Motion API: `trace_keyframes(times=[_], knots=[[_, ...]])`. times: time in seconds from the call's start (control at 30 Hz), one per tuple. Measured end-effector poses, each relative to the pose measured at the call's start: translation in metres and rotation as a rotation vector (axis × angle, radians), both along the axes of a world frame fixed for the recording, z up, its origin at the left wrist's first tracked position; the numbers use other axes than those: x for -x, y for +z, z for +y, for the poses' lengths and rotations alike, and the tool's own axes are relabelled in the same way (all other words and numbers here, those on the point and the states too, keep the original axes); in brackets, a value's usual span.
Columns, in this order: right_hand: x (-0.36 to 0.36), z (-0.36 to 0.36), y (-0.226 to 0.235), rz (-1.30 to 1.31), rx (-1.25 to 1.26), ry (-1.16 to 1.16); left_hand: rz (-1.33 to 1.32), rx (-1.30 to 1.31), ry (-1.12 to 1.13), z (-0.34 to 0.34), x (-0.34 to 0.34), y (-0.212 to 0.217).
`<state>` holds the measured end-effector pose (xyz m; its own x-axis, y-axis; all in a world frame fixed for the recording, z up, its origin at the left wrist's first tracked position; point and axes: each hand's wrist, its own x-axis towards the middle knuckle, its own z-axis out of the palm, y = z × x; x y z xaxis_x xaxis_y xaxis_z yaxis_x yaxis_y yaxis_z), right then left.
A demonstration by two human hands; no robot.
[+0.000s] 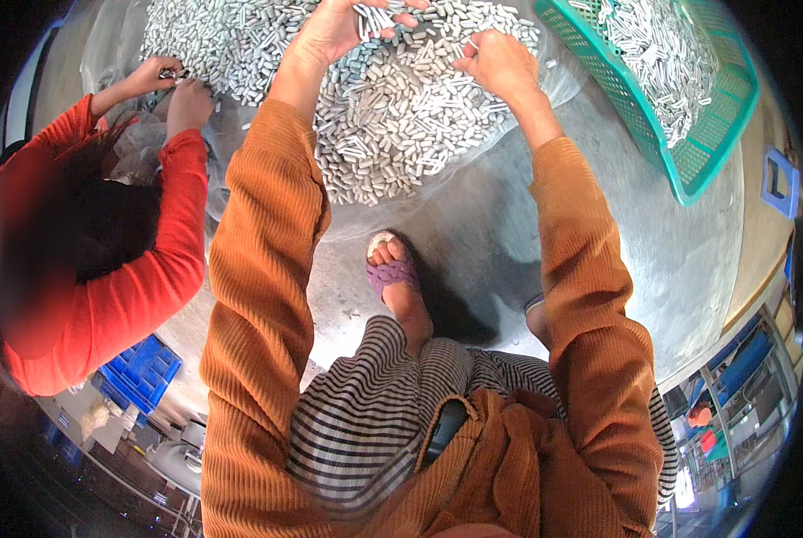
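Grey floor (491, 211) lies bare around the feet, and a clear sheet (558, 87) covers part of it, probably to keep small pieces clean and together. On that sheet spreads the heap (392, 134), pale grey and white, with a greenish patch near the top. Above it, the left hand (330, 34) grasps a bunch (374, 20) of slim white sticks, lying side by side across the fingers; the palm seems tipped up so none roll off. Just beside, the right hand (506, 67) hangs over the heap with thumb and fingertips drawn together, a grip suited to single small pieces; I cannot tell whether it pinches one. Both hands are low, so anything dropped should land on the heap. Near the right hand, a green basket (702, 169) holds more white sticks, apparently set there for easy reach. At left, a co-worker's hands (191, 103) meet at the heap's edge. Farther back sits a blue crate (146, 372).
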<state>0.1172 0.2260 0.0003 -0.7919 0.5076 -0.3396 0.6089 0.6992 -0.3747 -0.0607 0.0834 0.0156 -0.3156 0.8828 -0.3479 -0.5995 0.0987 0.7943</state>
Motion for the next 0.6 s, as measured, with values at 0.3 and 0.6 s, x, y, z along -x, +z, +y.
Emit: trace_keyframes(times=[0.3, 0.6], knots=[[-0.072, 0.031, 0.058, 0.726, 1.410, -0.340, 1.413, 0.690, -0.293, 0.013, -0.042, -0.032], [-0.067, 0.022, 0.016, 0.161, -0.180, 0.072, 1.359, 0.739, -0.264, 0.002, -0.034, -0.027]])
